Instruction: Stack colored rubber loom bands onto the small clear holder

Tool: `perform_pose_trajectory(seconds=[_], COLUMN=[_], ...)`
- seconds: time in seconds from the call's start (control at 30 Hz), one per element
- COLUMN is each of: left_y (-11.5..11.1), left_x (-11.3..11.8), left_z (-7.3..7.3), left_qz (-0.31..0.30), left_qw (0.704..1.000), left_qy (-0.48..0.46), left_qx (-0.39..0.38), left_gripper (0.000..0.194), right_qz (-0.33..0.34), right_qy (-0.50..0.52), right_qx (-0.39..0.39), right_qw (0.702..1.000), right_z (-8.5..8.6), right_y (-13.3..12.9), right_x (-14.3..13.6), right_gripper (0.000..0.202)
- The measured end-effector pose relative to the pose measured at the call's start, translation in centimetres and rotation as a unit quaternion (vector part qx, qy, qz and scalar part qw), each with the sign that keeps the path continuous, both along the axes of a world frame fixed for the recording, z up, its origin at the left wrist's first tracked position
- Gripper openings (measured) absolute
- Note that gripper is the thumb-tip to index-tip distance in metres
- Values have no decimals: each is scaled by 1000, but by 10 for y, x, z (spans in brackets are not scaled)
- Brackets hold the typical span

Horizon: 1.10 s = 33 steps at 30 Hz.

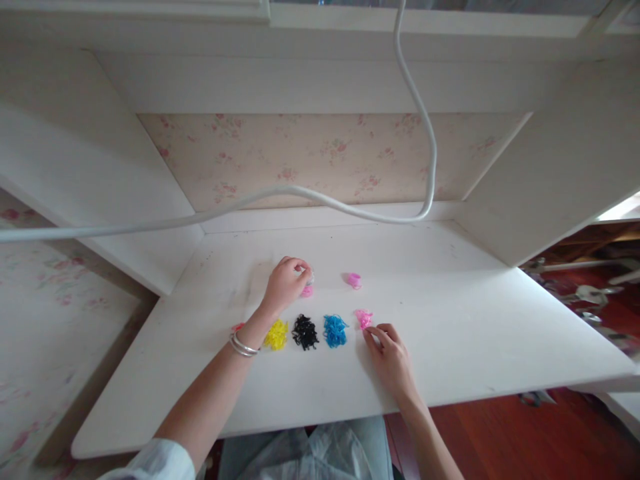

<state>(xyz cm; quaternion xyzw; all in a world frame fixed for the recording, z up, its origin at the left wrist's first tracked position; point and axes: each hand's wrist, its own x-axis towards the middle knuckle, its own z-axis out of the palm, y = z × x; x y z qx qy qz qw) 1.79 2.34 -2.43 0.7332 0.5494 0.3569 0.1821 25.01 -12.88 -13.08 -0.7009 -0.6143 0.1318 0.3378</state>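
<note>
My left hand (289, 281) is closed at a small clear container with pink contents (307, 290), its fingers at the top; what they pinch is too small to make out. The fingers of my right hand (389, 345) are pinched together at the near edge of a pink pile (364, 318). Left of that pile lie a blue pile (335, 331), a black pile (305, 333) and a yellow pile (277, 335) of small bands. A red bit (237, 327) shows beside my left wrist. A pink round piece (354, 280) sits behind the pink pile.
The white desk (450, 307) has side panels and a shelf above. A thick white cable (300, 192) crosses the view above the desk. My legs (345, 447) are below the front edge, and various items lie on the red floor at the right.
</note>
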Motion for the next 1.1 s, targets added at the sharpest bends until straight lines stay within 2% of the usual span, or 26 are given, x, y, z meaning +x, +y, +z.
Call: perform_pose_trajectory(seconds=[0.3, 0.43, 0.53, 0.63, 0.73, 0.93, 1.0, 1.1], left_y=[1, -1, -16, -46, -86, -161, -176, -185], left_x=[0, -2, -11, -24, -38, -60, -65, -70], left_z=[0, 4, 11, 12, -1, -58, -71, -78], left_qz=[1, 12, 34, 40, 35, 41, 57, 60], left_qw=[1000, 1000, 998, 994, 985, 959, 955, 953], left_qy=[-10, -23, -51, -94, -131, -181, -183, -189], left_qx=[-1, 4, -1, -42, -105, -213, -228, -228], left_gripper=[16, 18, 21, 26, 28, 33, 33, 32], right_qz=[-5, -14, -31, -40, -22, 60, 83, 100], right_qy=[23, 30, 43, 71, 100, 93, 65, 29], right_qx=[8, 7, 27, 58, 88, 123, 130, 137], right_qw=[1000, 999, 998, 995, 991, 986, 986, 985], right_z=[-2, -1, 4, 17, 40, 87, 96, 102], right_y=[0, 0, 0, 5, 19, 71, 91, 113], right_x=[0, -1, -4, -11, -25, -64, -76, -88], right_gripper=[42, 42, 41, 37, 33, 29, 30, 29])
